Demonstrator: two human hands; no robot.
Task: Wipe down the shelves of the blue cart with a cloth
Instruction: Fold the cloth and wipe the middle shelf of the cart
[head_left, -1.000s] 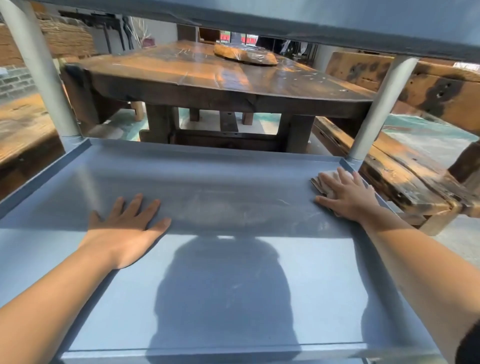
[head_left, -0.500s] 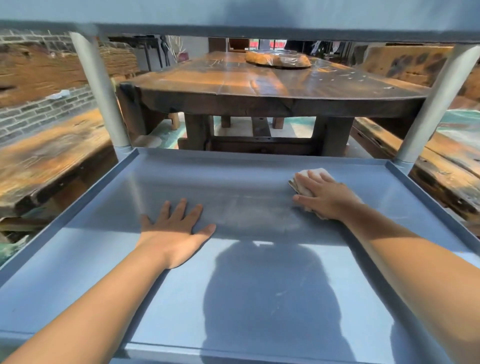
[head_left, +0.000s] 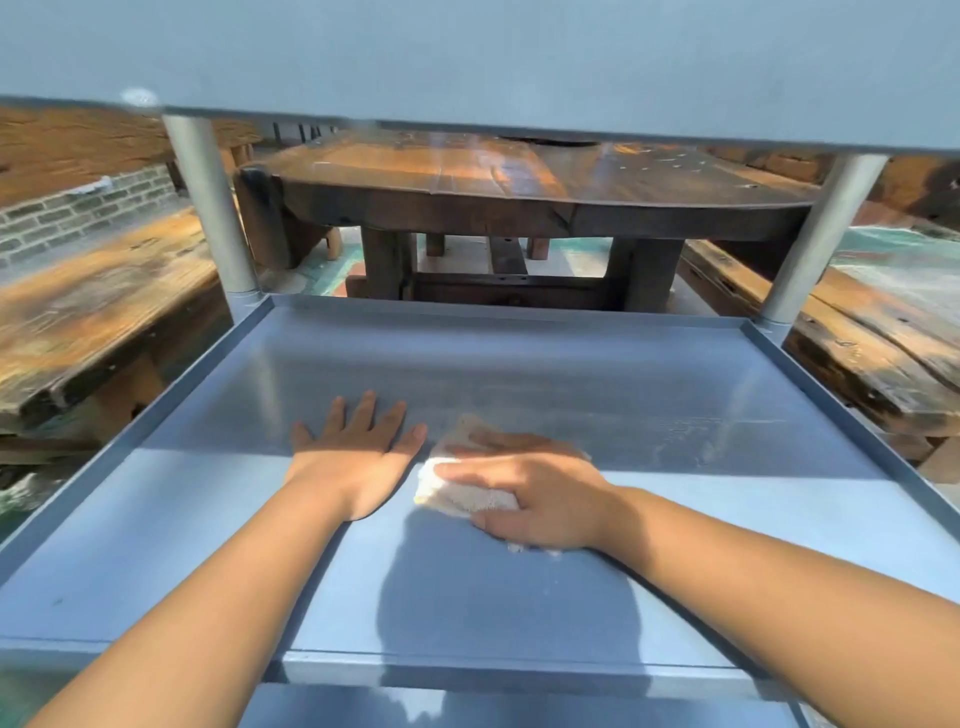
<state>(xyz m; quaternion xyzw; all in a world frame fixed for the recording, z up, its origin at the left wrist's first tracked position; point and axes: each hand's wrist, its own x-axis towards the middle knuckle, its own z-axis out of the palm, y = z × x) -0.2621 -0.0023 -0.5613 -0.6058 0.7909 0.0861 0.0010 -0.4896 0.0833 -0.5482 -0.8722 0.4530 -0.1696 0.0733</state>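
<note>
1. Blue cart shelf (head_left: 649, 395): middle tier, rimmed tray, seen from above; an upper shelf (head_left: 467, 57) spans the top of the view on two grey posts (head_left: 210, 208).
2. Cloth (head_left: 449, 491): pale, bunched, lies flat on the shelf near its centre, partly in sun and partly in shade.
3. Right hand (head_left: 530, 496): palm down on top of the cloth, fingers curled over its upper edge and thumb along its near edge, gripping it against the shelf. Cloth sticks out past the fingertips toward the left hand.
4. Left hand (head_left: 358, 457): flat on the shelf, fingers spread, holding nothing. Its thumb lies just beside the cloth's far corner; whether they touch cannot be told.
5. Beyond the shelf's far rim: a dark wooden desk (head_left: 519, 182), with wooden benches on either side of the cart.
6. Head shadow falls on the shelf nearer the viewer than the cloth.
</note>
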